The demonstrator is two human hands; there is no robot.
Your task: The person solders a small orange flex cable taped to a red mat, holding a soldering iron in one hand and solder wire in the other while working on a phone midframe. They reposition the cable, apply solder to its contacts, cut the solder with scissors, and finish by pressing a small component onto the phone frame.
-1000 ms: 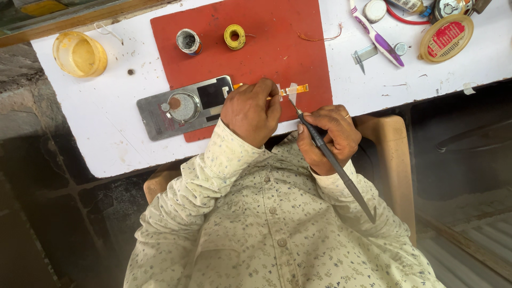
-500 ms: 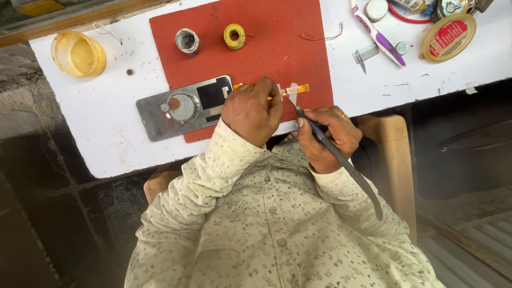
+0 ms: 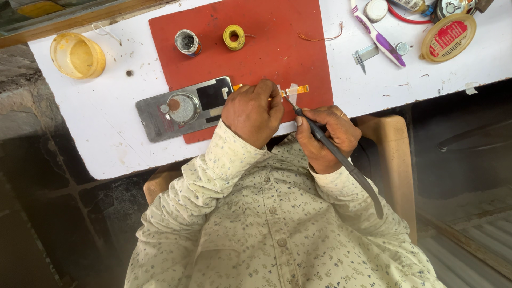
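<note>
Edges first: the white desk point(image 3: 101, 122) ends at its near edge just in front of the person's chest, and both hands work right at that edge, on the near rim of a red mat point(image 3: 266, 48). Open white surface lies left of the mat and between the mat and the clutter at the far right; the middle of the mat is bare.

The left hand point(image 3: 253, 112) presses down, fingers closed, on a thin orange flex strip point(image 3: 296, 90) that pokes out to its right, lying on the mat's near edge. The right hand point(image 3: 325, 133) has its grip wrapped tight around a dark soldering iron point(image 3: 341, 160), whose tip touches the strip just beside the left fingertips; the handle runs back over the right sleeve.

Just left of the left hand lies a grey metal plate point(image 3: 184, 109) with a round disc and a black square on it. At the mat's far edge stand a small grey tin point(image 3: 187, 42) and a yellow solder spool point(image 3: 233, 37). A round amber cup point(image 3: 77, 55) sits at the desk's far left. At the far right are a purple-and-white handled tool point(image 3: 381, 40) and a round yellow tin with a red label point(image 3: 448, 37).

Against the earlier frames, both hands hold the same spot; only the iron's handle has swung slightly.
</note>
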